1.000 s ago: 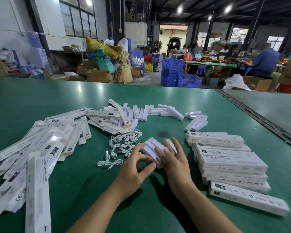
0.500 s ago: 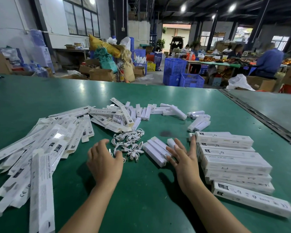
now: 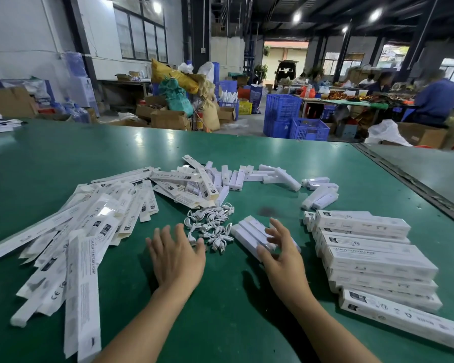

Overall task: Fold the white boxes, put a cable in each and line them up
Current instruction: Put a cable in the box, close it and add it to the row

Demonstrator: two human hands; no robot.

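Observation:
A small row of folded plain white boxes (image 3: 249, 229) lies on the green table (image 3: 220, 310). My right hand (image 3: 281, 255) rests on the row's near right end, fingers spread and nearly straight. My left hand (image 3: 176, 254) is flat, palm down, just left of a heap of coiled white cables (image 3: 210, 226); its fingertips reach the heap's edge. Flat unfolded box sleeves (image 3: 89, 231) lie fanned out on the left. Long printed boxes (image 3: 372, 255) are stacked in a line on the right.
More small white boxes (image 3: 236, 176) and some short ones (image 3: 320, 197) are scattered further back. A seam and a second table (image 3: 430, 174) run along the right. Crates, cartons and seated people fill the hall beyond the table's far edge.
My left hand has moved from the small boxes leftward to the cable heap's near side. My right hand stays at the small box row, shifting slightly along its end.

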